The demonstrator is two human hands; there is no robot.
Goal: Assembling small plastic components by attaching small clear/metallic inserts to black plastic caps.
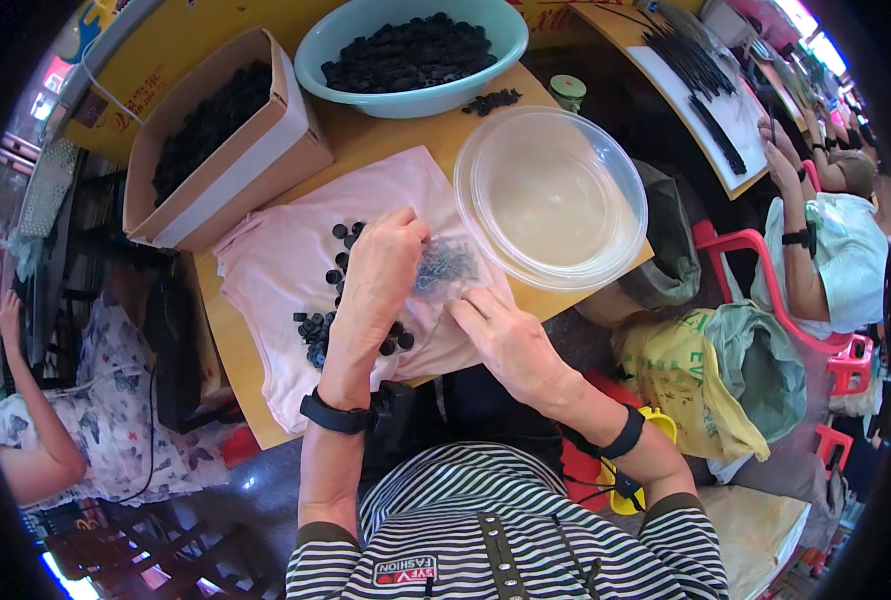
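A pale pink cloth lies over the table in front of me, with small round black caps loosely scattered on it. A heap of small black pieces sits left of my left forearm. My left hand is curled over the cloth between the caps and a small pile of thin silvery metal pieces. Its fingers are bent together, and what they hold is hidden. At the near edge of that pile is my right hand, thumb and forefinger drawn together. Anything between them is too small to make out.
A cardboard box and a pale green basin, both full of black pieces, stand behind the cloth. A clear round plastic tub is at the right. People sit on both sides; sacks and a red stool are at the right.
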